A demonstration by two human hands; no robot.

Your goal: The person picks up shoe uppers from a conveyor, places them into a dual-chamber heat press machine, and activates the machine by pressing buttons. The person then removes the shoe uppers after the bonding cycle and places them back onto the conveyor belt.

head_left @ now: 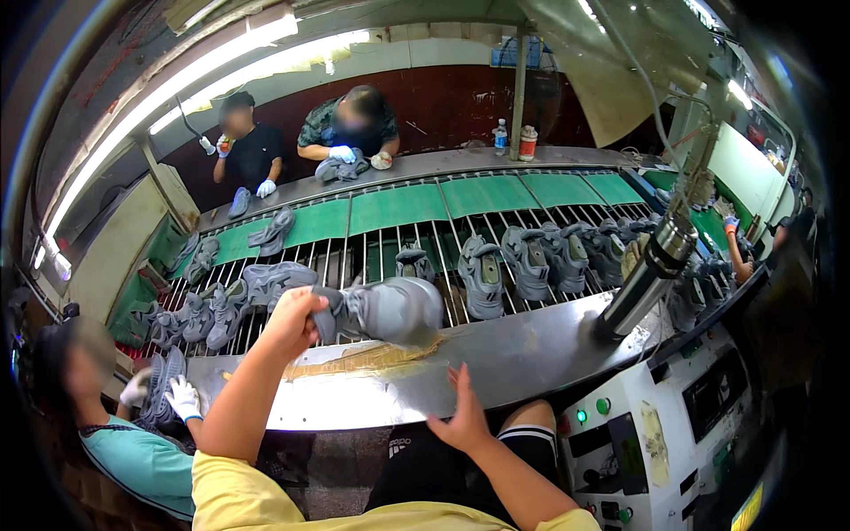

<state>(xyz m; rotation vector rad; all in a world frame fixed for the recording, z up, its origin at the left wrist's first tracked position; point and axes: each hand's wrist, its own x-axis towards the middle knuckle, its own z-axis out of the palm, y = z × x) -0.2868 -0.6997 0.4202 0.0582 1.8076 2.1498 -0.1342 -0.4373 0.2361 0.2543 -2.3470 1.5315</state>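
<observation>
My left hand (297, 320) is closed on the heel end of a grey sneaker (394, 311). The sneaker is raised above the metal ledge (531, 341), its toe pointing right and slightly blurred. Low over my lap, in front of the ledge, my right hand (462, 416) holds nothing, with its fingers apart. Beyond the held sneaker, a single grey sneaker (481, 276) stands on the conveyor bars, heel toward me. More grey sneakers (531, 263) stand in a row to its right.
Several grey sneakers (226, 314) lie on the conveyor at left. A co-worker in teal (142, 456) holds shoes beside me; two people (350, 133) work across the green belt (398, 205). A steel cylinder (646, 274) rises at right, above a white control box (611, 451).
</observation>
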